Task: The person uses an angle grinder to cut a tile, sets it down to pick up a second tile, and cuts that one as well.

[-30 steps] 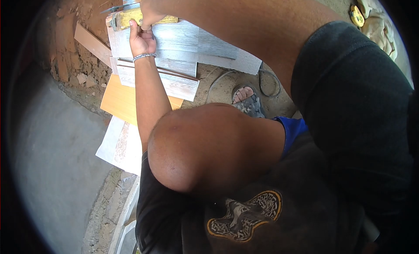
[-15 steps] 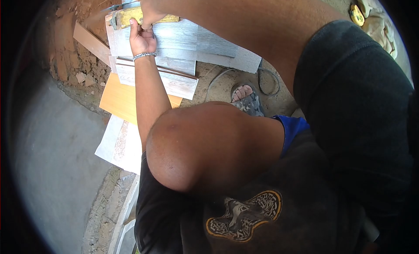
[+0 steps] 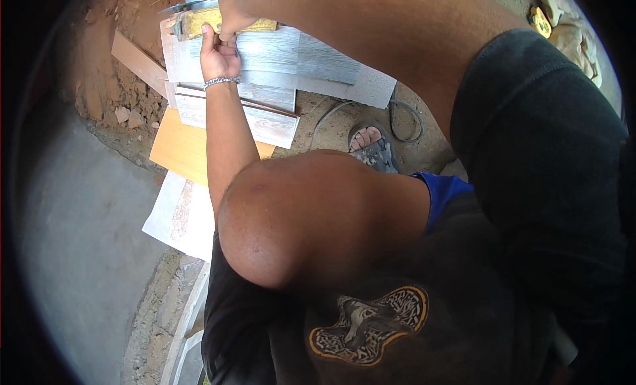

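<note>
A yellow angle grinder lies across the top of the view, its disc end pointing left over the grey wood-look tiles. My right hand reaches in from the upper right and is closed round the grinder's body. From below, my left hand, with a chain bracelet at the wrist, grips the grinder too, palm up, thumb along its side and fingers curled. Part of the right hand is cut off by the top edge of the frame.
An orange wood-look panel and a white patterned sheet lie under my left forearm. A cord curls near a sandalled foot. Rubble borders the left side; a yellow tape measure lies upper right.
Both hands and the grinder have shifted slightly right in the view. The grip of each hand is the same.
</note>
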Demonstrator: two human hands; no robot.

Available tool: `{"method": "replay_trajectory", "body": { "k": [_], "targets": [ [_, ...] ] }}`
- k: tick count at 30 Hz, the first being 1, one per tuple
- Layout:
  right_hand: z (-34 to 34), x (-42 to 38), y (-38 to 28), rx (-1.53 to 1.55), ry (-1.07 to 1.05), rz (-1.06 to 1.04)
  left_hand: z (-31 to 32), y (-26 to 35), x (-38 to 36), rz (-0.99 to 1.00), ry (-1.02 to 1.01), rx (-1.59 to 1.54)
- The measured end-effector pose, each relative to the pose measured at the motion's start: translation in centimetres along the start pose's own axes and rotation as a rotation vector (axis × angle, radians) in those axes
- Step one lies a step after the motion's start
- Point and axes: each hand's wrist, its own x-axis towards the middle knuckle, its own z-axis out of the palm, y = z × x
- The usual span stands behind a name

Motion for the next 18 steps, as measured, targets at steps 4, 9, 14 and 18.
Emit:
{"method": "replay_trajectory", "body": {
  "k": [4,9,14,18],
  "targets": [
    [0.7,-0.1,0.7,-0.024,0.023,-0.037,0.3,-0.3,-0.4,0.006,-0.010,-0.001],
    [1.7,-0.1,1.7,-0.048,0.047,-0.084,0.6,-0.7,-0.8,-0.024,-0.007,0.009],
    [2.1,-0.8,2.8,-0.072,0.089,-0.124,1.7,-1.2,-1.8,-0.032,-0.003,0.020],
    [2.9,-0.2,3.7,-0.081,0.112,-0.164,1.7,-1.2,-1.9,-0.051,-0.004,0.031]
  ]
}}
